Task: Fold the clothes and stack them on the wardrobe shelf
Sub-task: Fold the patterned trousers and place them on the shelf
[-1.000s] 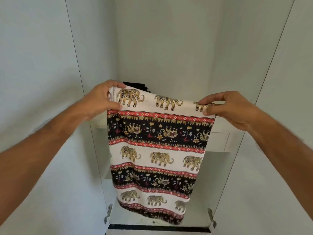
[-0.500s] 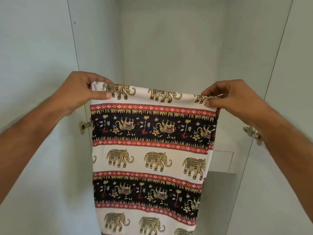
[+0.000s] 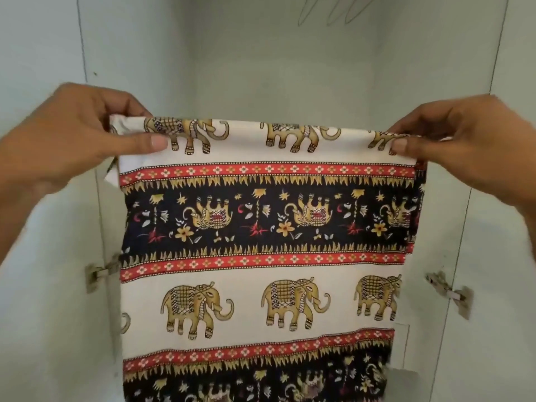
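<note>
**Elephant-print cloth, held up at the open wardrobe**

While the earlier frames showed the cloth lower and farther off, with a shelf edge and a dark item behind it, it now fills most of the view and hides both; its lower end runs out of frame.

Item: cloth, cream, black and red bands with gold elephants, hanging flat from a folded top edge, in front of the wardrobe interior.

Left hand: raised to the cloth's upper left corner, wider apart from the other hand than half a second ago. Thumb lies along the front, fingers curled over the top edge behind; it pinches the corner.

Right hand: raised level with the left, at the upper right corner. Thumb pressed on the front, fingers bent over the edge; it pinches the corner.

Fittings: left hinge and right hinge on the side panels, lower in view than before.
</note>
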